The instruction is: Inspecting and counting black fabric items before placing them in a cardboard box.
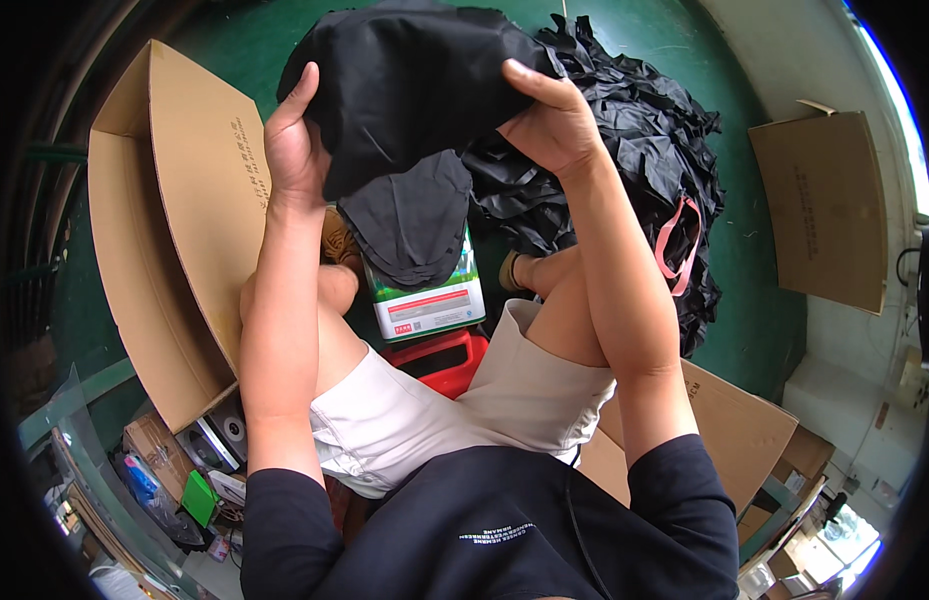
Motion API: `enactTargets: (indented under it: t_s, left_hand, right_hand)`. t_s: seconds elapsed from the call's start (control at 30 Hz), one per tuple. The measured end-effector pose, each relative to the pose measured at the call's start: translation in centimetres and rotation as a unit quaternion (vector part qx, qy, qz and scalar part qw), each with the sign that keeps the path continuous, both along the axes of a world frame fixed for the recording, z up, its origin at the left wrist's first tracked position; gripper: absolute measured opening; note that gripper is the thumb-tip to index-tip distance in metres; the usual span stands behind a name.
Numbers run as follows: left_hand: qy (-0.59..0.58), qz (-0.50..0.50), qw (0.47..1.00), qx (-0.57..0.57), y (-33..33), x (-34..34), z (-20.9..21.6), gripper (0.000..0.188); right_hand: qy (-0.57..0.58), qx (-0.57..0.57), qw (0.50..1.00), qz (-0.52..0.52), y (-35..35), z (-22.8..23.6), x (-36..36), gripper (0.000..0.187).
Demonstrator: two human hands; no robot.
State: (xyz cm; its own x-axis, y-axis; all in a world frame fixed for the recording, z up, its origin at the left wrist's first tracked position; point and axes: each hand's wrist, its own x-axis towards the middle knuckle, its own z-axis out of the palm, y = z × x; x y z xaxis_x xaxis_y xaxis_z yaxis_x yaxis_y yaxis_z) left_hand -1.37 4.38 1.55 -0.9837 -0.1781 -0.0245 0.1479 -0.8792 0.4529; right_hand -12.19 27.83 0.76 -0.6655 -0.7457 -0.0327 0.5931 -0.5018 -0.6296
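Note:
A piece of black cloth (pixel 414 85) is stretched between my two hands, raised at the far middle of the view. My left hand (pixel 299 140) grips its left side with the thumb on top. On the right side, my right hand (pixel 554 115) holds the cloth the same way; the other fingers of both hands are partly hidden. Below the held cloth, several dark cloth pieces (pixel 409 225) lie stacked on a white and green box-shaped container (pixel 431 308) between my legs. Beyond my right forearm spreads a large heap of crumpled black cloth (pixel 639 135).
A tall open cardboard box (pixel 209 150) stands close by my left arm. Pink strap (pixel 676 245) lies on the heap. A red plastic object (pixel 449 365) sits between my knees. More cardboard stands at the far right (pixel 819 210) and beside my right elbow (pixel 734 425). Assorted items fill the lower left.

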Motion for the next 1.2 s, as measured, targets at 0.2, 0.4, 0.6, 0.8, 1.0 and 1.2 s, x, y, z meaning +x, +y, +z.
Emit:
enactTargets:
  t_s: [0.2, 0.4, 0.6, 0.8, 1.0, 1.2]
  left_hand:
    - [-0.099, -0.036, 0.985, -0.135, 0.1, -0.1, -1.2, 0.030]
    - [-0.173, -0.024, 0.984, -0.036, 0.0, -0.9, -3.4, 0.024]
    - [-0.279, 0.071, 0.949, -0.131, 0.0, -1.5, -4.4, 0.020]
    - [-0.347, 0.067, 0.923, -0.154, 0.3, -3.4, -5.4, 0.021]
    - [-0.239, 0.147, 0.931, -0.233, -2.7, -7.3, -6.6, 0.022]
    - [-0.167, 0.175, 0.946, -0.214, -5.8, -7.5, -7.9, 0.021]
  right_hand:
    - [-0.065, 0.023, 0.998, -0.013, -0.6, 0.3, 0.0, 0.027]
    - [-0.078, 0.088, 0.993, 0.032, -1.0, -0.5, -0.2, 0.027]
    - [-0.133, 0.173, 0.974, -0.062, -1.8, -1.7, -1.2, 0.014]
    - [-0.086, 0.226, 0.966, -0.095, -3.3, -3.3, -2.0, 0.017]
    - [0.016, 0.157, 0.966, -0.206, -7.0, -3.7, -3.9, 0.015]
    - [0.046, 0.110, 0.971, -0.207, -9.1, -4.7, -2.9, 0.012]
